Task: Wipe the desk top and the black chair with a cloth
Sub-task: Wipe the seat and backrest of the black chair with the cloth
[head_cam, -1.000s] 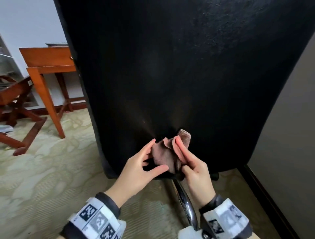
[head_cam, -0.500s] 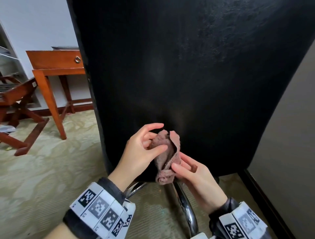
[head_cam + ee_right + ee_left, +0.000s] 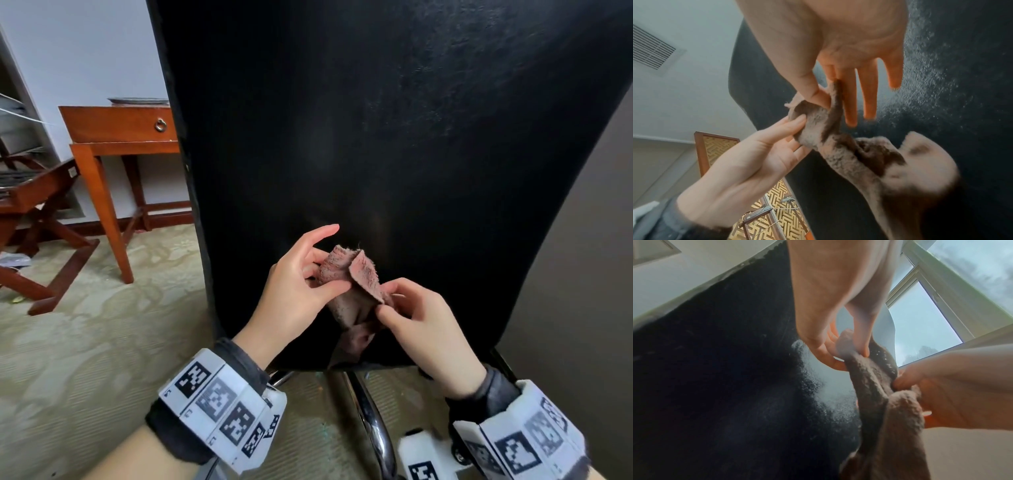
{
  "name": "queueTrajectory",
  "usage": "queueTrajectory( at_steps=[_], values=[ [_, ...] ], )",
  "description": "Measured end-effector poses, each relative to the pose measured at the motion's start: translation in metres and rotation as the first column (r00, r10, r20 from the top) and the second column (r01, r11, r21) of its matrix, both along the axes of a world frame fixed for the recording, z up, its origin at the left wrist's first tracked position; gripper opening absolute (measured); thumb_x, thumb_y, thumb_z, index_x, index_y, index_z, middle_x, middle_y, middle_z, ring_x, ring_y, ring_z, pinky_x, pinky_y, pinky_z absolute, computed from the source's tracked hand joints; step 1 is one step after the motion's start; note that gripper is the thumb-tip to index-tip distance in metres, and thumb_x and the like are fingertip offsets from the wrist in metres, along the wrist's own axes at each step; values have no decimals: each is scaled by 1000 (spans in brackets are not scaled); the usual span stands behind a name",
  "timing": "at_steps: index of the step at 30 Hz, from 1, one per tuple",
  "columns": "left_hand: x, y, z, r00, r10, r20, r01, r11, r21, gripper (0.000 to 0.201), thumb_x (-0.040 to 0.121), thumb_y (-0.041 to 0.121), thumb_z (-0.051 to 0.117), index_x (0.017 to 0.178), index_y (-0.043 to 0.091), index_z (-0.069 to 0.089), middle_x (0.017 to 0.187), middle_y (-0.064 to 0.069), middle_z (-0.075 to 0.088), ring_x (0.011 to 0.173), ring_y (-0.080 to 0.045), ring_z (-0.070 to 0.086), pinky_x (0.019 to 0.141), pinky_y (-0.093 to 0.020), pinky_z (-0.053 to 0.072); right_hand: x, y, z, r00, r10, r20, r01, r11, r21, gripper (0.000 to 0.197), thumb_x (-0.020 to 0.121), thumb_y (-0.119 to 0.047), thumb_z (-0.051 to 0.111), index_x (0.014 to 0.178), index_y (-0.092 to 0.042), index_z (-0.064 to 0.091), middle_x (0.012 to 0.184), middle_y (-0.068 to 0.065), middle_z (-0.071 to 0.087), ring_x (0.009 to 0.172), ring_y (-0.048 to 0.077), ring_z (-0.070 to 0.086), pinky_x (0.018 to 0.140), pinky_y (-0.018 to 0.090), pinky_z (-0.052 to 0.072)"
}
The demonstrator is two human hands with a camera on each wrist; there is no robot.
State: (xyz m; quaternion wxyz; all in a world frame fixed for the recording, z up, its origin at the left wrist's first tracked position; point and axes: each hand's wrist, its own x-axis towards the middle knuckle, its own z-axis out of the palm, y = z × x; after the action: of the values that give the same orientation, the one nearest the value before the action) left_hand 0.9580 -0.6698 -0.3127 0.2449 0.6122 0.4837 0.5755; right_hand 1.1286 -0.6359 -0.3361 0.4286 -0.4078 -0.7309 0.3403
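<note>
Both hands pinch a fuzzy brown cloth [image 3: 356, 291] before the black chair [image 3: 394, 137]: left hand [image 3: 294, 291], right hand [image 3: 424, 329]; wrist views alone show its pebbled grain.

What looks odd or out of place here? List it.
Little stands out. The cloth is bunched between the left hand and right hand, not on the black chair. A small green scrap lies on the carpet.
</note>
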Motion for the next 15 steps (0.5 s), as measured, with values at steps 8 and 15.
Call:
queueTrajectory(
  at_steps=[8,15],
  values=[
    [9,3,9,999,-13,47,12,1000,21,64,79,-1,71,127,35,49,95,5,67,87,-10,67,84,-25,54,0,6,0,905,60,-422,-200,934,-297,20,84,-5,64,101,-14,61,89,16,66,80,26,60,78,42,47],
    [9,-4,25,989,-143,34,142,989,53,72,81,-7,65,134,35,41,99,0,70,96,-10,66,92,-26,51,-14,-3,-26,869,184,-459,-422,759,-495,22,65,-6,76,85,0,68,92,23,69,81,34,67,76,41,56]
  ],
)
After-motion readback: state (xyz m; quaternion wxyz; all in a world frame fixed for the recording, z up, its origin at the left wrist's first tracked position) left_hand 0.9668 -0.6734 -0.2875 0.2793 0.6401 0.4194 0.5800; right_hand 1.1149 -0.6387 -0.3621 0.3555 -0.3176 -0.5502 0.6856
